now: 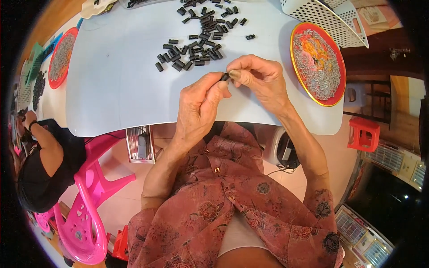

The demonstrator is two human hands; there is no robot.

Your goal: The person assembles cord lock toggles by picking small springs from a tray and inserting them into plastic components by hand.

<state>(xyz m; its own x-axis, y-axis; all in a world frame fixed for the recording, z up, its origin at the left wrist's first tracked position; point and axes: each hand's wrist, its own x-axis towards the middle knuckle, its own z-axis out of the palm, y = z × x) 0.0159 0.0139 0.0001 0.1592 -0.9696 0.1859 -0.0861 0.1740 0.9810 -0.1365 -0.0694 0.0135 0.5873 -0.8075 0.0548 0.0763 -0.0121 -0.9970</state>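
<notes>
Over the near half of the pale table point(120, 85), my left hand point(196, 102) pinches a small black cylindrical piece point(225, 77) between thumb and fingers. My right hand point(266, 82) meets it from the other side, its thumb and forefinger pressed together at the piece's end. Whatever those right fingertips hold is too small and covered to make out. Beyond both hands lies a loose heap of similar black cylinders point(196, 50), some showing a hole in the side. One black cylinder point(250, 37) rests apart, to the right of the heap.
A red gold-rimmed plate point(341, 87) of tiny silvery metal parts point(319, 82) stands at the right, beside a white perforated basket point(313, 18). At left, another person's arm point(49, 149) works near a second red plate point(56, 82). A pink chair point(85, 219) stands below.
</notes>
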